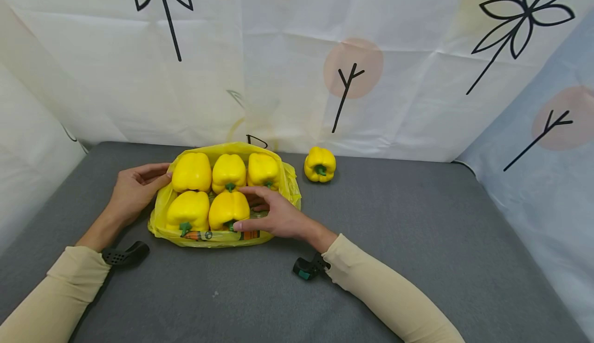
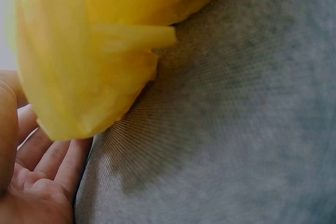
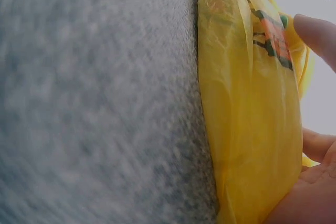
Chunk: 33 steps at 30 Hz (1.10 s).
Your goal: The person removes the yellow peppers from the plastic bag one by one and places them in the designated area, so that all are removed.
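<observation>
Toward ten o'clock on the grey worktop (image 1: 394, 240), a yellow bag (image 1: 223, 240) lies open, with five yellow peppers (image 1: 191, 172) showing inside. At its four o'clock, the right hand (image 1: 280, 215) has its grip curled on the six-o'clock pepper (image 1: 227, 209). At nine o'clock the left hand (image 1: 131, 191) seems to pinch the bag's edge, fingertips partly hidden. A loose pepper (image 1: 320, 162) sits apart, between two and three o'clock.

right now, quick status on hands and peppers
Left hand at left side of yellow bag. Right hand gripping front-row pepper. Five peppers in bag, sixth pepper on table, right of bag. Nothing visibly in the way.
</observation>
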Tool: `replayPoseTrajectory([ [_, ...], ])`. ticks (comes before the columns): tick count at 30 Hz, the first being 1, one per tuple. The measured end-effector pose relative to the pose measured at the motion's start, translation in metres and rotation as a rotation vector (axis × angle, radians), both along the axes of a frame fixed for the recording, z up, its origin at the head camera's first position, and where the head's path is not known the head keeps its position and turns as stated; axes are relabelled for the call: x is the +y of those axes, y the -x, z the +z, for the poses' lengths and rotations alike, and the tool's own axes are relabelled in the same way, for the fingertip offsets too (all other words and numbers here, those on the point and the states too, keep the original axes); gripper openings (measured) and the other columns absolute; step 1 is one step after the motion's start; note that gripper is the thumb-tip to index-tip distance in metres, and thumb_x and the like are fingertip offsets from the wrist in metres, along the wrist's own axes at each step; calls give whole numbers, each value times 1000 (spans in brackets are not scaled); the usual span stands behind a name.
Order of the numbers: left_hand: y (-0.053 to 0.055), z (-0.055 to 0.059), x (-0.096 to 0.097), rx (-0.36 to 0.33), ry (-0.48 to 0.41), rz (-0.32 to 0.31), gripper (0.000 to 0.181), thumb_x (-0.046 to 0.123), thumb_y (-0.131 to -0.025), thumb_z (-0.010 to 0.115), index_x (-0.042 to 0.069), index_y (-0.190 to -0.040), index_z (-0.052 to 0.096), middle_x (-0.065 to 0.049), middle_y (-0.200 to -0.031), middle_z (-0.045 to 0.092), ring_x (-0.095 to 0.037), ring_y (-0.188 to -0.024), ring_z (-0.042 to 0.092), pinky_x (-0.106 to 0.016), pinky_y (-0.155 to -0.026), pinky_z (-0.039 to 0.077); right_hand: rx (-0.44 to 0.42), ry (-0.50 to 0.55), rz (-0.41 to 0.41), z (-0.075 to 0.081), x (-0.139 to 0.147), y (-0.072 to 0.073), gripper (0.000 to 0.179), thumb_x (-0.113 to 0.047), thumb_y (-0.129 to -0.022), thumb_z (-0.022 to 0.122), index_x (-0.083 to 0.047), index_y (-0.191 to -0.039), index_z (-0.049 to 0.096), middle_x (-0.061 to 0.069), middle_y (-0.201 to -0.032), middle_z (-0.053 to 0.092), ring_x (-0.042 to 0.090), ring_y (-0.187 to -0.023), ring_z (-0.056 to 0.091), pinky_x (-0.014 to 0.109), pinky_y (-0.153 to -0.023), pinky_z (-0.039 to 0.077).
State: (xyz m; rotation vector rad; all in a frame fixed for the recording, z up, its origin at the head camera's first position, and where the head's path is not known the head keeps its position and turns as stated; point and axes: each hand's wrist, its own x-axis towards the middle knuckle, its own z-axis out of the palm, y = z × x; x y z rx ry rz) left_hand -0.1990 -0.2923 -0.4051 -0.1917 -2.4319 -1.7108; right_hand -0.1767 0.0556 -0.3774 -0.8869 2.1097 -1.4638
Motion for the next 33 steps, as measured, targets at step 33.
replayPoseTrajectory([
  [33,1,1,0,-9,50,18,50,19,-101,67,-13,-136,55,28,-102,64,11,-94,63,-10,-77,53,-23,-31,10,-4,0,-1,74,-18,-91,78,-14,-155,40,3,-144,52,13,-127,52,27,-106,45],
])
